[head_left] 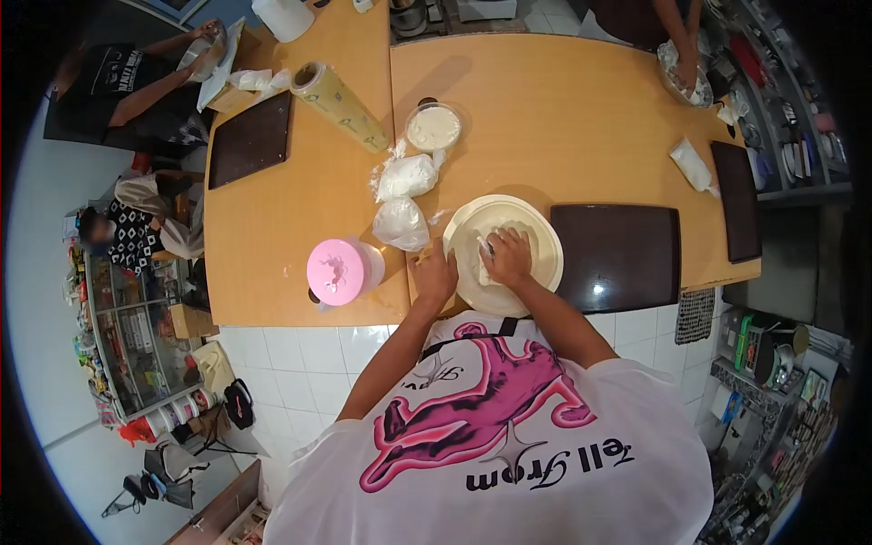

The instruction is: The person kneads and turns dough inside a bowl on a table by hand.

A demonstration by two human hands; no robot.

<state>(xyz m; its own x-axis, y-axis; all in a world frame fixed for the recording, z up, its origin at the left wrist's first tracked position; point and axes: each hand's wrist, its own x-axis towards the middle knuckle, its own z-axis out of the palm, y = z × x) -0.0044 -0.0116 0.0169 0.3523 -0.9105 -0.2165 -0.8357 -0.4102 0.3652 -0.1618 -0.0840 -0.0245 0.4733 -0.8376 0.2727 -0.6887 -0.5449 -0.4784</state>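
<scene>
The right hand (507,257) is reaching into a round, cream-coloured bowl (552,256), its fingers bending over a soft, whitish dough-like mass (487,272); whether they are gripping it or only pressing it, I cannot tell. The left hand (436,274) is resting at the bowl's left rim with its fingers partly bending; I cannot tell whether it is gripping that rim. The mass is lying inside the bowl, which is sitting by the near edge of a wide, orange-brown wooden table (536,113).

Right of the bowl, a dark brown rectangular tray (615,250) is lying along the same near edge. To the left, a clear jar with a pink lid (336,272) is standing near that edge. Beyond the left hand, 2 clear plastic bags of white powder (401,224) are lying touching or nearly so, with loose powder spilling around the farther bag. Past them, a round, clear tub of white powder (433,127) is sitting, and a tall, yellowish roll of plastic film (341,109) is standing to its left.

Another dark tray (250,141) is lying along the table's left edge and 1 more (736,200) along its right edge, near a white packet (693,165). At the far right corner, a co-worker's hands (688,77) are working in a metal bowl; at the far left corner, another person (123,77) is holding a shiny bowl.
</scene>
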